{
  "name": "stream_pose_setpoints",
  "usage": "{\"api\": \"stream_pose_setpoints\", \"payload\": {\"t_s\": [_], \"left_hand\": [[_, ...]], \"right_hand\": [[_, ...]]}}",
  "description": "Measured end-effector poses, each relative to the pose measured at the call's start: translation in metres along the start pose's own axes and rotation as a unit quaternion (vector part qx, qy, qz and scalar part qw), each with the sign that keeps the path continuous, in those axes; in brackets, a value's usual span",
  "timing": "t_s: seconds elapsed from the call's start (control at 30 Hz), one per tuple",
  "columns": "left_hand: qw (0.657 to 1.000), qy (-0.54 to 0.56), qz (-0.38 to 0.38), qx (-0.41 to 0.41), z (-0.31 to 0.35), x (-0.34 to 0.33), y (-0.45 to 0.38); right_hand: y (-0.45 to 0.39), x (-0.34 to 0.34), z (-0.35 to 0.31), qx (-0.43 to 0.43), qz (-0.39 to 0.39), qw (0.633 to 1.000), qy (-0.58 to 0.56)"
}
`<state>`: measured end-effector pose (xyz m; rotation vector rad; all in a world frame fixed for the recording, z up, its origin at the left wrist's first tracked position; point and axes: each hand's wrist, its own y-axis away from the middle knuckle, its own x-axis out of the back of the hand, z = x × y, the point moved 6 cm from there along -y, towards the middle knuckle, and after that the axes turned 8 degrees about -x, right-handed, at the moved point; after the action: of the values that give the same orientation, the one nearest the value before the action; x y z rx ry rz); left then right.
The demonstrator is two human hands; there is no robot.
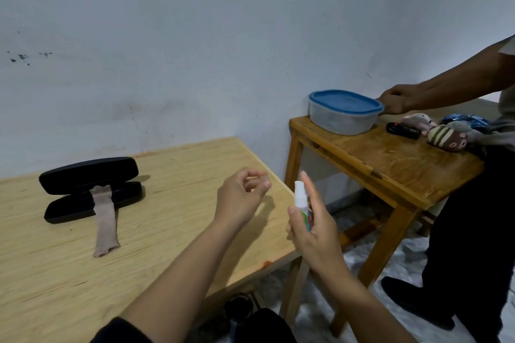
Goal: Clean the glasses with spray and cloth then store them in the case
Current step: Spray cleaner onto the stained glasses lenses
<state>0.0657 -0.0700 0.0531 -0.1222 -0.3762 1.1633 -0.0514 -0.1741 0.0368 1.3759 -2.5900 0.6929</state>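
Both hands hover over the table (172,231) edge: right hand (312,220) grips the spray bottle (302,203), left hand (241,198) loosely curled, empty.

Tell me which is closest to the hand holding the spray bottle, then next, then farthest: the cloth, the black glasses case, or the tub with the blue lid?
From the right hand:
1. Tub with the blue lid, on the side table.
2. Cloth, left on the near table.
3. Black glasses case, just behind the cloth.
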Motion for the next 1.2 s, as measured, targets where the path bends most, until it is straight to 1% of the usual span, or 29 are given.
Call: {"api": "stream_pose_setpoints", "payload": {"t_s": [0.07,0.17,0.33,0.73,0.87,0.97,1.1,1.2], "left_hand": [[0.999,-0.052,-0.012,-0.009,-0.011,-0.005,0.010],[0.996,-0.086,-0.001,0.007,-0.022,-0.006,0.019],[0.986,-0.165,-0.014,-0.018,-0.036,-0.010,0.021],[0.981,-0.188,-0.039,-0.024,-0.045,-0.012,0.018],[0.977,-0.200,-0.061,-0.026,-0.041,-0.011,0.019],[0.974,-0.217,-0.058,-0.024,-0.038,-0.005,0.019],[0.958,-0.283,-0.034,-0.037,-0.030,0.016,0.019],[0.937,-0.345,-0.032,-0.053,-0.023,0.038,0.018]], "right_hand": [[-0.002,-0.001,0.007,-0.013,0.003,1.000,-0.021],[-0.003,0.000,0.012,-0.012,0.010,0.999,-0.029],[-0.003,0.003,0.012,-0.005,0.007,0.999,-0.034],[-0.006,-0.004,0.015,-0.017,0.001,1.000,-0.011],[-0.008,-0.006,0.007,-0.007,0.004,1.000,0.005],[-0.009,-0.009,-0.004,0.005,0.005,1.000,0.019],[-0.012,-0.020,-0.020,0.040,-0.011,0.999,0.023],[-0.014,-0.031,-0.031,0.051,-0.018,0.998,0.032]]}}
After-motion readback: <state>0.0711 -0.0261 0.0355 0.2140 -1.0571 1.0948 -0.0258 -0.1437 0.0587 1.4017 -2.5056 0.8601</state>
